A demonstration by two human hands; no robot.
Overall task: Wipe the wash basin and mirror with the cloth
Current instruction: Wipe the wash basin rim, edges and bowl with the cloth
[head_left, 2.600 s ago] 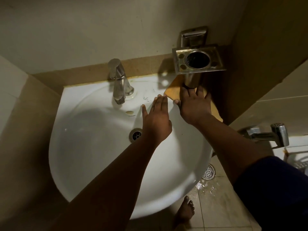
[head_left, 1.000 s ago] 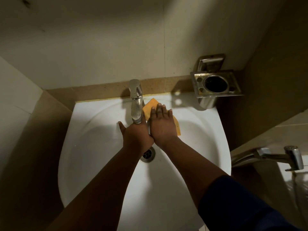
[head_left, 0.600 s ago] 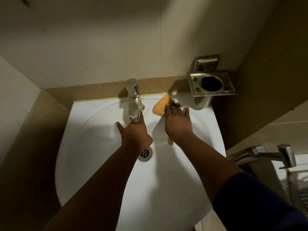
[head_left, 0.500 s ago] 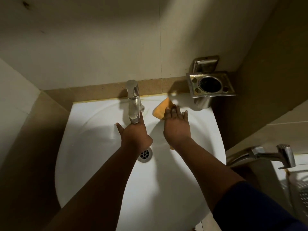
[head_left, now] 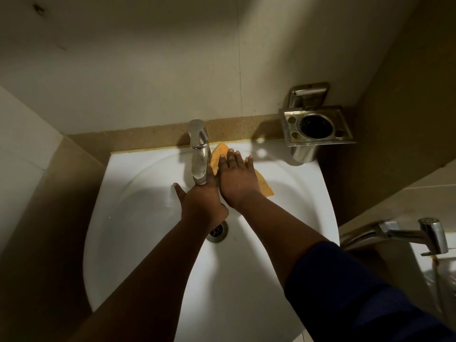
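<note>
The right hand (head_left: 238,180) lies flat with fingers straight and slightly spread, pressing the orange cloth (head_left: 265,186) onto the back rim of the white ceramic wash basin (head_left: 138,218), just right of the chrome tap (head_left: 199,154). The left hand (head_left: 201,201) rests open under the spout. The cloth looks creased, partly covered. A steel tumbler holder (head_left: 315,125) hangs at right; the drain (head_left: 218,230) sits below the wrists

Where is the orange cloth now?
In the head view, the cloth lies on the basin's back rim, right of the tap, under the right hand.
</note>
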